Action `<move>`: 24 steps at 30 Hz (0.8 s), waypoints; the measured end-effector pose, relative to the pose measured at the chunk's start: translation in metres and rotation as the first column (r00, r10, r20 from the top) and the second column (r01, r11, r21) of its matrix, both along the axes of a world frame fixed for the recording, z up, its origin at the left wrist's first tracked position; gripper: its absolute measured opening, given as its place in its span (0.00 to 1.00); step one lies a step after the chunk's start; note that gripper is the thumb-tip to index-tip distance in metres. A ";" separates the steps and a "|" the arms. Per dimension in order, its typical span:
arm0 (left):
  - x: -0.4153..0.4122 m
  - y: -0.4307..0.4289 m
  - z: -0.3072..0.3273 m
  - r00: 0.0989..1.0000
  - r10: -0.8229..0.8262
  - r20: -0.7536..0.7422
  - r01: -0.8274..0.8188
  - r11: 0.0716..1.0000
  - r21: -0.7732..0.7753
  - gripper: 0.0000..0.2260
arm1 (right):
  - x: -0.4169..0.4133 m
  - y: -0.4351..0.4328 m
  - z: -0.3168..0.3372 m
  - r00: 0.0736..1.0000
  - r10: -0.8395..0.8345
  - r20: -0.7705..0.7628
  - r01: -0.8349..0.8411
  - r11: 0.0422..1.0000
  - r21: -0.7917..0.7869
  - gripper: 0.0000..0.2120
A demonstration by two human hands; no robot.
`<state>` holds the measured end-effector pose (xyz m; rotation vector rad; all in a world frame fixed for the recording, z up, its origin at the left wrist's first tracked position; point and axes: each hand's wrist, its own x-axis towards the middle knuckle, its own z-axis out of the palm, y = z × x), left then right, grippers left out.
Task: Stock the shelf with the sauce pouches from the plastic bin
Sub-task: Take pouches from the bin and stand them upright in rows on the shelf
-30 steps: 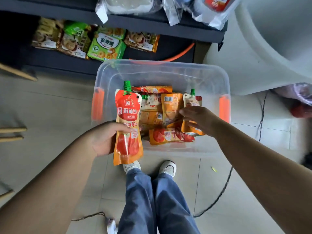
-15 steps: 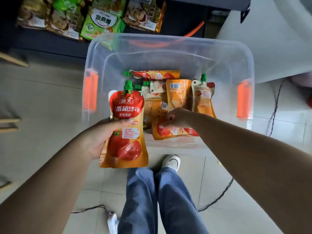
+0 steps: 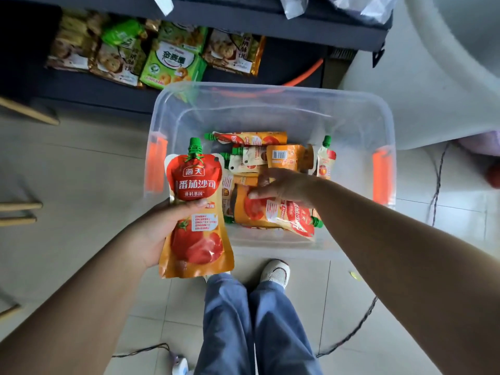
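Note:
My left hand (image 3: pixel 157 231) grips an upright orange and red tomato sauce pouch (image 3: pixel 196 212) with a green cap, held over the near left corner of the clear plastic bin (image 3: pixel 270 104). Inside the bin lie several more sauce pouches (image 3: pixel 284 155). My right hand (image 3: pixel 281 185) reaches into the bin and pinches a lying pouch (image 3: pixel 273 212) by its upper edge, lifting it slightly. The dark shelf (image 3: pixel 270 23) stands behind the bin.
Biscuit packs (image 3: pixel 167 63) fill the left of the low shelf level. Bagged goods hang over the shelf board above. An orange hose (image 3: pixel 305 74) and a white wall are at the right. My legs and shoes (image 3: pixel 276 272) stand on the tiled floor; cables lie there.
My right hand has taken hold of the front pouch and raised it a little. My left hand keeps its pouch, roughly in the same place. The view tilted back up toward the shelf.

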<state>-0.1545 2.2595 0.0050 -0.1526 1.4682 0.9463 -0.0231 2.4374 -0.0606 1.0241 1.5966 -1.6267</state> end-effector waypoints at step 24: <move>-0.013 0.023 -0.019 0.995 0.034 -0.095 -0.027 0.997 0.071 0.05 | 0.021 0.019 -0.032 0.892 0.101 0.440 -0.360 0.747 0.559 0.35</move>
